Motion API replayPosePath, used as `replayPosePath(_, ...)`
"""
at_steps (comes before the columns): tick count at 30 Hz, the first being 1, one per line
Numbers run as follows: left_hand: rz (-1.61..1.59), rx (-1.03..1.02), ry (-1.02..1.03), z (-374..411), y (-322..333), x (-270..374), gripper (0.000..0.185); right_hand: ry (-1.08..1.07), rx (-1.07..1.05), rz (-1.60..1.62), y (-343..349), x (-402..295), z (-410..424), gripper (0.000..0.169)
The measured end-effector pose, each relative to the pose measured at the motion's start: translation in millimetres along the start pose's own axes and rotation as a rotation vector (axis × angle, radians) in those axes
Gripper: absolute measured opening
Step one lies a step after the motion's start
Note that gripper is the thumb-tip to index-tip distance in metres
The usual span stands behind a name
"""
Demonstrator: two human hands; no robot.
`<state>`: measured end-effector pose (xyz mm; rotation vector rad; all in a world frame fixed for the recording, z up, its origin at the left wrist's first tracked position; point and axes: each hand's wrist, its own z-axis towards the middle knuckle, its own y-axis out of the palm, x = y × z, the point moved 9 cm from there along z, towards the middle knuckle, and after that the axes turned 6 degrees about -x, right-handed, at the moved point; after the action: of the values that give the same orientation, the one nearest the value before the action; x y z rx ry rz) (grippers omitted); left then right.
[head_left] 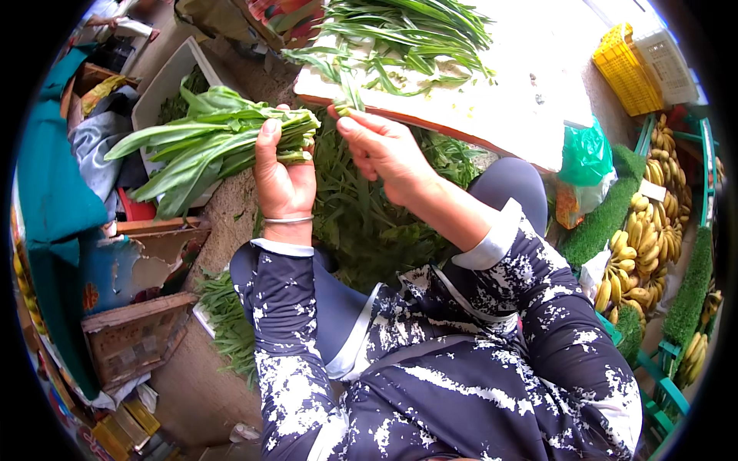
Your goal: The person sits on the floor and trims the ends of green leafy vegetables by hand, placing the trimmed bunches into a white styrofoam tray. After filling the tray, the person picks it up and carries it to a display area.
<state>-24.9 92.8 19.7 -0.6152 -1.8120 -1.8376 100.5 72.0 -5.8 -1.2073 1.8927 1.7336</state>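
Observation:
My left hand [285, 184] grips a bunch of long-leaved greens [202, 141]; the leaves point left and the cut stems face right. To its right, my right hand [383, 147] pinches the stem end of a leafy stalk [349, 86] near the edge of a white board [519, 132]. More long green leaves [415, 34] lie piled on that board, with small stem bits scattered around them. Below my hands, between my knees, a large heap of greens [369, 219] lies in shadow.
At left stand a white foam box [199, 57] with greens and a wooden crate [138, 337]. More greens [230, 322] lie by my left knee. A green plastic bag [585, 152], bananas [640, 242] on a green rack and a yellow crate [625, 72] are at right.

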Motion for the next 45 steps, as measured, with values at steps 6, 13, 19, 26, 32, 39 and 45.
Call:
replayPosePath(6,-0.018,-0.110,-0.158,-15,-16,5,0.040,0.049,-0.012,-0.294,-1,2,-11,0.041)
replayPosePath(13,0.120,-0.227,-0.276,-38,-11,2,0.040,0.103,-0.154,-0.512,22,15,-12,0.020)
replayPosePath(19,0.127,-0.310,-0.340,-73,-34,-1,0.040,0.230,-0.131,-0.610,26,52,-33,0.023)
replayPosePath(26,0.018,0.210,0.048,-110,-36,42,0.030,-0.290,0.381,-0.841,-16,-10,-52,0.014)
replayPosePath(32,-0.054,0.366,0.381,-137,-55,114,0.030,-0.247,0.361,-1.064,-21,-8,-57,0.023)
replayPosePath(39,0.381,0.576,0.681,-246,-224,226,0.018,-0.119,0.274,-1.172,-46,36,-69,0.021)
replayPosePath(45,0.310,1.577,0.387,-439,-476,197,0.039,-0.058,0.252,-1.198,-23,61,-77,0.016)
